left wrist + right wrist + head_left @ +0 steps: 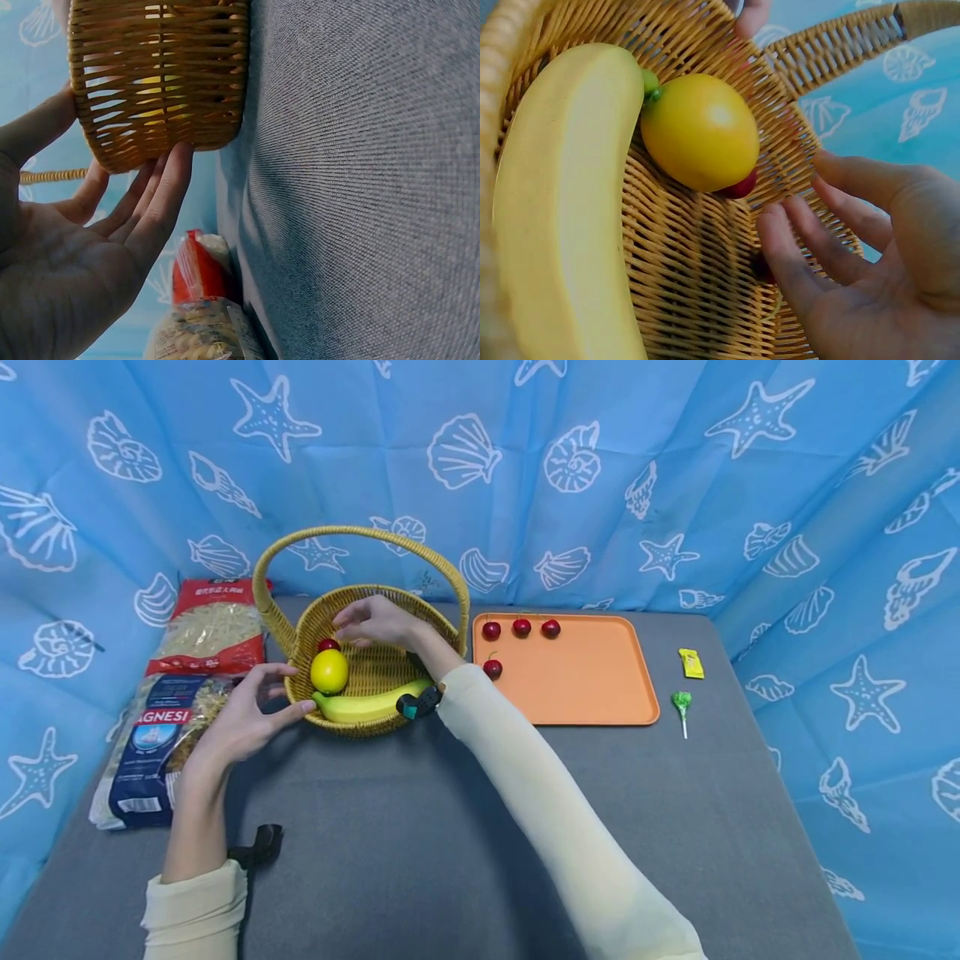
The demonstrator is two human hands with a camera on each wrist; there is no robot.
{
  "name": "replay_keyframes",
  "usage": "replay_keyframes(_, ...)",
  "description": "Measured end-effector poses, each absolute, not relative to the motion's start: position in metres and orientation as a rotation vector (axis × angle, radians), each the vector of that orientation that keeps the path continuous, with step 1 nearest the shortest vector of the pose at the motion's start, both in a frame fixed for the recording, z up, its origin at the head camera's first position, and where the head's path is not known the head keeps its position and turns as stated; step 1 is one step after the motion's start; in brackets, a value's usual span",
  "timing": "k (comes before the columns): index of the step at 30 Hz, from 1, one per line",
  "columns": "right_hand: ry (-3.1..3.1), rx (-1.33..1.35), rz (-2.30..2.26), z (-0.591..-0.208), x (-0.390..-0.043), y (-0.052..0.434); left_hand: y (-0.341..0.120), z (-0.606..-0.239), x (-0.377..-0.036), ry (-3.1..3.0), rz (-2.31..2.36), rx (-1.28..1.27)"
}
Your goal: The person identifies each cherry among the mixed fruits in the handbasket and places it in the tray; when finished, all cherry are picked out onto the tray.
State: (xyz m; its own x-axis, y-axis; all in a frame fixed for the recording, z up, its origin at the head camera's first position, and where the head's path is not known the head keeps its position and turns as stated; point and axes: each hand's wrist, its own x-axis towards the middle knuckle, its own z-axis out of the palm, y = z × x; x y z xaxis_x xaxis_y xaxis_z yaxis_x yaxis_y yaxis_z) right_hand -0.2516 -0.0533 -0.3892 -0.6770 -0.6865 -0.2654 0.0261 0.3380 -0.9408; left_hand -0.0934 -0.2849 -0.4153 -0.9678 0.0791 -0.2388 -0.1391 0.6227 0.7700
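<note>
The wicker basket (pixel 375 672) sits left of centre in the head view, holding a lemon (pixel 329 672), a banana (pixel 371 704) and a cherry (pixel 328 645). The left hand (pixel 251 714) touches its outer wall with straight fingers, while the right hand (pixel 375 620) hovers inside, fingers relaxed and holding nothing. An orange tray (pixel 592 681) with four cherries lies just right.

From the right wrist, I'm seeing only a sliver of a small red cherry (pixel 739 186) peeking from behind the yellow lemon (pixel 700 130) mid-frame. The long yellow banana (pixel 562 202) is running off the bottom edge. The small yellow packet's (pixel 691 663) print is reading too small.
</note>
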Motion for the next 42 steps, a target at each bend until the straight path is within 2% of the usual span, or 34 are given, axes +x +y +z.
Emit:
replay_keyframes(10, 1.940, -0.440, -1.310, -0.400, -0.247, -0.069, -0.285, -0.414, -0.095, 2.597, 1.263, -0.055)
replay_keyframes(22, 2.004, -0.426, -1.378, -0.412, -0.234, -0.089, -0.287, -0.415, -0.095, 2.592, 1.271, -0.061)
replay_keyframes(31, 1.979, -0.294, -1.495, -0.415, -0.229, -0.093, -0.284, -0.414, -0.094, 2.604, 1.272, -0.048)
replay_keyframes(42, 2.030, -0.318, -1.493, -0.412, -0.229, -0.091, -0.285, -0.415, -0.094, 2.599, 1.283, -0.036)
